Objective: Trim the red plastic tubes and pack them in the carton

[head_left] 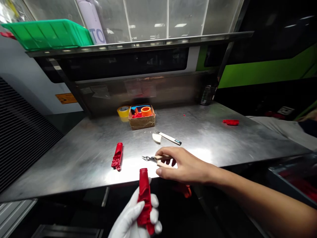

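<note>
My left hand [133, 215], in a white glove, is closed around a red moulded plastic part [143, 185], held upright just in front of the table edge. Bare and bent at the fingers, my right hand [180, 163] grips a pair of nippers [158, 160] with pale handles, their metal jaws pointing left above the table. A second red plastic part [117, 156] lies on the steel table to the left. Beyond the nippers rest a white craft knife [169, 138] and a small off-white wedge-shaped piece [156, 138].
A cardboard box [142, 123] holding an orange tape roll and red scraps stands at the back beside yellow tape [123, 112]. Another red part [231, 122] lies far right on the table [81, 155]. A dark bottle [206, 94] stands behind. Overhead, a shelf [148, 42] carries a green bin [49, 34].
</note>
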A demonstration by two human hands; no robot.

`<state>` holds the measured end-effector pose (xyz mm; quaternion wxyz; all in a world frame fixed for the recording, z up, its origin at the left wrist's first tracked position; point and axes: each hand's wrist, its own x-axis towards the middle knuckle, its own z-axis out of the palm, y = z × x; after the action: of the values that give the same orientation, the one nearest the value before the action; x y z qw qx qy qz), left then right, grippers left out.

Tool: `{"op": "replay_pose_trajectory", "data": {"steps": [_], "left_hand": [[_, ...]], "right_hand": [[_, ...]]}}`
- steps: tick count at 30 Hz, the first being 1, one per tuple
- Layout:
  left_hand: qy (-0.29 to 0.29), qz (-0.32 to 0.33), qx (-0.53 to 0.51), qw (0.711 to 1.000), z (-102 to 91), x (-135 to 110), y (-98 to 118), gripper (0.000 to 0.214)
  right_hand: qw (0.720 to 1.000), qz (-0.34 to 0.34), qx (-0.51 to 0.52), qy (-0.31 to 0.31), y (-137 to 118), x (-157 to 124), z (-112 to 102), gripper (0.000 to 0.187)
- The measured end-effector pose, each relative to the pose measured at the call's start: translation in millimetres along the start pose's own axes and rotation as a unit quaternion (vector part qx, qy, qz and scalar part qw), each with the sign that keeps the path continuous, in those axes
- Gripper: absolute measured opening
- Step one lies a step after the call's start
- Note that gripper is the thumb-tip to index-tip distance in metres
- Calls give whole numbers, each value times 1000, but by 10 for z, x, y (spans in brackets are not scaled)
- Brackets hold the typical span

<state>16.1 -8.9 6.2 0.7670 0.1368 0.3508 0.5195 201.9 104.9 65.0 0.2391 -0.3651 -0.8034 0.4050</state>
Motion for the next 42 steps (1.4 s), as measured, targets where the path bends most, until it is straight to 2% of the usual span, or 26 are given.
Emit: {"op": "replay_pose_trajectory", "data": {"steps": [4, 7, 10, 13, 17, 20, 26, 31, 37, 42], "left_hand": [[32, 22, 19, 999, -145, 78, 7, 73], [60, 38, 53, 996, -248, 126, -16, 79], [98, 63, 76, 990, -305, 152, -39, 80], [125, 78, 84, 986, -338, 190, -56, 78], [140, 98, 83, 982, -381, 261, -84, 90], [129, 93, 89, 983, -402, 289, -108, 95], [118, 78, 101, 985, -318, 246, -43, 60], [100, 91, 109, 985, -199, 213, 117, 46], [98, 103, 123, 982, -92, 124, 120, 33], [119, 111, 135, 977, -49, 43, 58, 30]], "right_hand": [[992, 67, -73, -76, -72, -195, -15, 41], [985, 64, -112, -116, -150, -289, 58, 37], [969, -5, -228, -95, -216, -304, 157, 21], [925, -89, -362, -76, -242, -280, 264, 16], [864, -197, -457, -78, -229, -245, 401, 16], [846, -224, -480, -61, -224, -218, 478, 13], [811, -242, -530, -60, -300, -187, 587, 14], [782, -258, -563, -59, -315, -186, 669, 16], [790, -265, -552, -44, -283, -206, 713, 15], [789, -265, -550, -67, -278, -208, 711, 11]]}}
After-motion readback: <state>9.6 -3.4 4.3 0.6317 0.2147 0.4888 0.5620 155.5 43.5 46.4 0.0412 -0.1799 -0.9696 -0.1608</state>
